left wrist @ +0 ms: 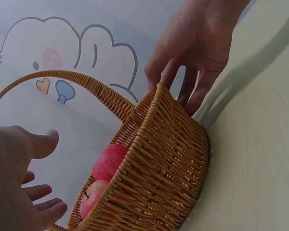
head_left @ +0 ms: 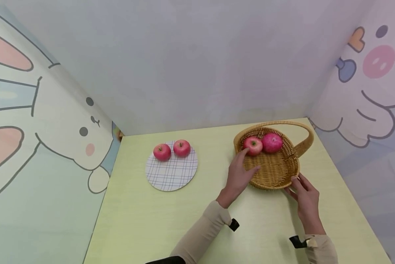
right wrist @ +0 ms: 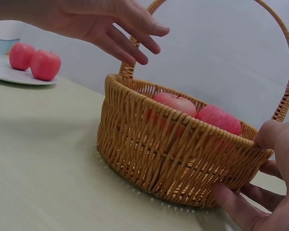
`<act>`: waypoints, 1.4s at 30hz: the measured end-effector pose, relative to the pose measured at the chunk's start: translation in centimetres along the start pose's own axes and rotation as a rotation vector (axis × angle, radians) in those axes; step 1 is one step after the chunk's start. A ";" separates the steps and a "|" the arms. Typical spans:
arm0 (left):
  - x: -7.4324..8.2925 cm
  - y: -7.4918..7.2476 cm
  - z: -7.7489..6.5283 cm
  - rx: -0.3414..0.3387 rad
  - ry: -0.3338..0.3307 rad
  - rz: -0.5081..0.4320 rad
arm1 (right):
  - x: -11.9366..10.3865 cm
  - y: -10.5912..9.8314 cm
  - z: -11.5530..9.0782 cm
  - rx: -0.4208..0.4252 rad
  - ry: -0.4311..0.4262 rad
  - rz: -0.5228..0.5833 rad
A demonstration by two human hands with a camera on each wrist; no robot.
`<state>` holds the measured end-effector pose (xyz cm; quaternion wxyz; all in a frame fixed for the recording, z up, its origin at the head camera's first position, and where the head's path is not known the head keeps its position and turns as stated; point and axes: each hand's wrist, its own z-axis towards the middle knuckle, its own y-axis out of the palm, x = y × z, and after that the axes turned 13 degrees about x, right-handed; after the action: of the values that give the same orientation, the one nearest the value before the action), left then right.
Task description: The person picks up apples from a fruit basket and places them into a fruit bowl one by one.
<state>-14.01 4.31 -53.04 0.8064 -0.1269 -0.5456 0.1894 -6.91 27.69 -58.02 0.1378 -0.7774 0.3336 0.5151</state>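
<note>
A round wicker basket (head_left: 270,170) stands on the table, toward 1 o'clock from the near edge of the head view. Inside it, a pale red apple (head_left: 252,148) sits at 11 o'clock and a deeper pink apple (head_left: 272,142) at 12, the two side by side. The basket's arched handle (head_left: 303,147) springs from about 10 and 3 o'clock, bowing over the far side.

The right hand (head_left: 307,201) grips the basket at about 5 o'clock, thumb on the rim and fingers against the outer wall. The left hand (head_left: 238,175) holds nothing: at 8 o'clock its fingers are spread, thumb wide of them, and in the right wrist view it hovers above the rim, clear of both apples.

Away at 9 o'clock from the basket lies a round white plate (head_left: 171,178) with blue grid lines. It bears two red apples, one (head_left: 162,152) at its 11 o'clock, the other (head_left: 182,148) at its 1 o'clock, just beside each other.

All this rests on a pale yellow-green table (head_left: 144,220). Beige sleeves (head_left: 202,229) cover both forearms. Beyond, a cartoon rabbit (head_left: 65,124) covers the wall at 10 o'clock and a pink-snouted cartoon animal (head_left: 379,61) the one at 2.
</note>
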 end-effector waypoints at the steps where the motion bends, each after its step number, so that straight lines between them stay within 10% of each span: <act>1: 0.0 0.3 0.3 0.000 -0.020 0.003 | -0.1 0.0 0.0 0.000 -0.002 0.003; 17: -0.5 4.7 1.5 -0.016 -0.176 0.116 | 0.4 -0.9 -0.7 0.002 0.011 -0.014; 42: -1.6 7.6 5.2 0.002 -0.342 0.151 | -0.1 0.0 -0.6 0.017 0.006 -0.007</act>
<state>-20.63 10.36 -55.54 0.6854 -0.1329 -0.6636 0.2688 -6.51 27.39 -57.65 0.1451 -0.7791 0.3355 0.5093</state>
